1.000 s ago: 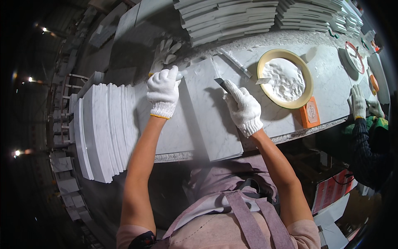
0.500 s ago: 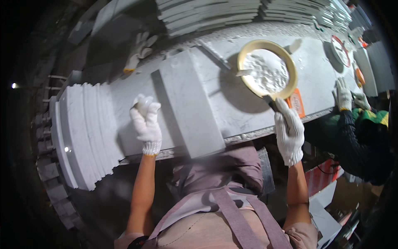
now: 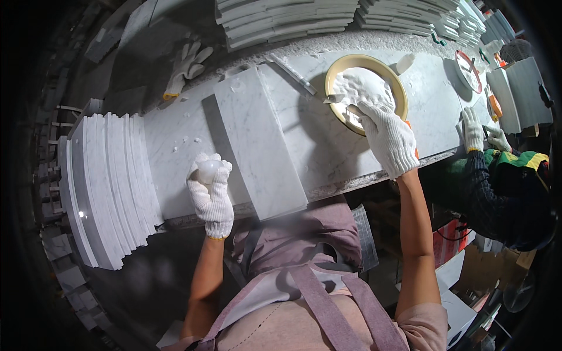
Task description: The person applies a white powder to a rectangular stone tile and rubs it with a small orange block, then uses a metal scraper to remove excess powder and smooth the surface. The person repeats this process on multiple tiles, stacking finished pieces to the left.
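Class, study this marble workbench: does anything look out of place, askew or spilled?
A spare white work glove lies unworn at the bench's far edge. The white marble slab lies askew, its near end overhanging the edge. Small white blobs dot the benchtop left of it. Nothing looks broken.

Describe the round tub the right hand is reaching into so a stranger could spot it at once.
On the long marble workbench, look right of the marble slab lying across it. The round tub sits under the right hand; its yellow rim and white paste filling set it apart from the grey stone around.

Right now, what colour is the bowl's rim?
Yellowish tan, around white paste; the bowl shows best in the head view.
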Demonstrator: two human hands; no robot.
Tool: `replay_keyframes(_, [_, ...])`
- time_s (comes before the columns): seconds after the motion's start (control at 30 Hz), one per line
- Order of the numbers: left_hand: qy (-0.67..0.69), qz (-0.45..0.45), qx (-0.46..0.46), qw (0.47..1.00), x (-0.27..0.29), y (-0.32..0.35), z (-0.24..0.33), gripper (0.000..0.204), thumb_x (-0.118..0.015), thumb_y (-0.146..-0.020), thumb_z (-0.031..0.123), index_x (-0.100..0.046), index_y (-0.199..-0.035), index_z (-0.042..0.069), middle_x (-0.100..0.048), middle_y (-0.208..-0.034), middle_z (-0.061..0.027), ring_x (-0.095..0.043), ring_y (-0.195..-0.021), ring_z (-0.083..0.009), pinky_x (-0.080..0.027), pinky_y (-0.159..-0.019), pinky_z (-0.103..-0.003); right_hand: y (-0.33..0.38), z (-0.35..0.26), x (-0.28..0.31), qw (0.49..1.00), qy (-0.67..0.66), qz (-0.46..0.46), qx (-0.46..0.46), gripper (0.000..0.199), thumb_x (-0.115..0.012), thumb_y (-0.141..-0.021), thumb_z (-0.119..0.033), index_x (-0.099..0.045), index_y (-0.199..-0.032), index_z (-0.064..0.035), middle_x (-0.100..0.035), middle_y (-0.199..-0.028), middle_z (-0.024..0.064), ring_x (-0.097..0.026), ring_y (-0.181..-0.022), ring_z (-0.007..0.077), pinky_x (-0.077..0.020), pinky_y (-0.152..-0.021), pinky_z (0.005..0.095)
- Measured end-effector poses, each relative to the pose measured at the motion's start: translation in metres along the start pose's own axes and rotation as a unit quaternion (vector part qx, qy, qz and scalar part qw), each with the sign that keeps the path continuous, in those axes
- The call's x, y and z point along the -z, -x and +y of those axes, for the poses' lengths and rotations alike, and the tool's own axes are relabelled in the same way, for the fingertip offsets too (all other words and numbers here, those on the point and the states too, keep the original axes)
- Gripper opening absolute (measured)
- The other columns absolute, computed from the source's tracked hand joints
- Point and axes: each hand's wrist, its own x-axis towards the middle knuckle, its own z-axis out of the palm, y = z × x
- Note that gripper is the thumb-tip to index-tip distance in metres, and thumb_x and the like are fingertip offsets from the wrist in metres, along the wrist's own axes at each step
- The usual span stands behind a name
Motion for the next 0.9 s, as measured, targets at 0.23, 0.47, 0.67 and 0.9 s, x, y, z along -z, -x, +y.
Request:
replay_keyframes(0.23, [-0.015, -0.006, -0.008, 1.000, 0.010, 0.009, 0.000, 0.055, -0.076, -0.099, 0.018, -0.048, -0.141, -0.002, -0.069, -0.123, -0.0172, -0.070, -0.108, -0.0219, -0.053, -0.104, -0.039, -0.004, -0.004, 0.005, 0.986, -0.107, -0.078, -0.100, 0.032, -0.059, -0.101, -0.023, -0.075, -0.126, -0.0105, -0.076, -0.114, 0.0174, -0.073, -0.103, 0.0331, -0.0556, -0.090, 0.0388])
replay_keyframes(0.47, [-0.090, -0.001, -0.034, 0.995, 0.019, 0.010, -0.005, 0.050, -0.075, -0.099, 0.015, -0.050, -0.139, -0.002, -0.069, -0.123, -0.0162, -0.072, -0.103, -0.0221, -0.055, -0.101, -0.038, 0.004, 0.001, 0.000, 0.974, -0.191, -0.038, -0.115, 0.033, -0.064, -0.099, -0.017, -0.072, -0.129, -0.0050, -0.075, -0.118, 0.0165, -0.072, -0.107, 0.0277, -0.0537, -0.094, 0.0351])
replay_keyframes(0.67, [-0.092, 0.049, -0.007, 0.995, 0.034, 0.010, -0.018, 0.048, -0.076, -0.096, 0.004, -0.051, -0.136, 0.000, -0.069, -0.121, -0.0154, -0.071, -0.104, -0.0214, -0.058, -0.097, -0.037, 0.026, -0.039, 0.000, 0.913, -0.373, -0.060, -0.154, 0.037, -0.063, -0.104, -0.012, -0.068, -0.140, -0.0060, -0.061, -0.082, -0.0037, -0.049, -0.062, 0.0029, -0.0408, -0.055, 0.0203])
replay_keyframes(0.9, [-0.123, 0.063, -0.035, 0.990, 0.051, 0.011, -0.028, 0.045, -0.078, -0.093, 0.004, -0.054, -0.131, 0.001, -0.067, -0.120, -0.0110, -0.066, -0.108, -0.0189, -0.056, -0.099, -0.036, 0.021, -0.106, -0.055, 0.884, -0.423, -0.175, -0.091, 0.040, -0.068, -0.103, -0.018, -0.067, -0.141, -0.0041, -0.067, -0.093, -0.0022, -0.054, -0.066, 0.0035, -0.0467, -0.059, 0.0200])
